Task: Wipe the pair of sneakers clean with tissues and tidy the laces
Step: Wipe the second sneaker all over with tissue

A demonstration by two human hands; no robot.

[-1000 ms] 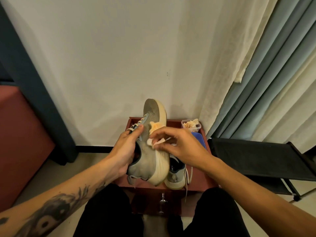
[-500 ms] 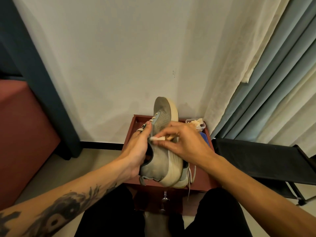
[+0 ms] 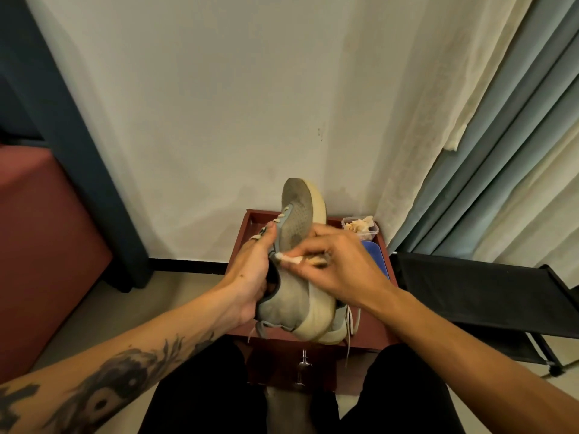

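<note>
While the left hand [image 3: 250, 277] grips the sneaker [image 3: 294, 233] by its collar, toe up over the red stand [image 3: 372, 327], the right hand [image 3: 338, 270] pinches a tissue [image 3: 289, 259] against its side; hard rubbing could shred the tissue.

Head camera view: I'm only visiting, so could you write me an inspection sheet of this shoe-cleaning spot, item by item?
Surface: small red-brown table with a raised rim, against the wall.
Job's things: grey sneaker lifted, sole facing right; second sneaker resting on the table beneath it, a lace hanging over the front edge; tissue against the grey sneaker's side.
Clutter: clear plastic box of crumpled tissues and a blue lid, at the table's far right.
Grippers: left hand grips the grey sneaker at its opening; right hand pinches the tissue.
Cables: nothing seen.
Surroundings: pale wall, curtains at right, black folding stand, red block at left.
</note>
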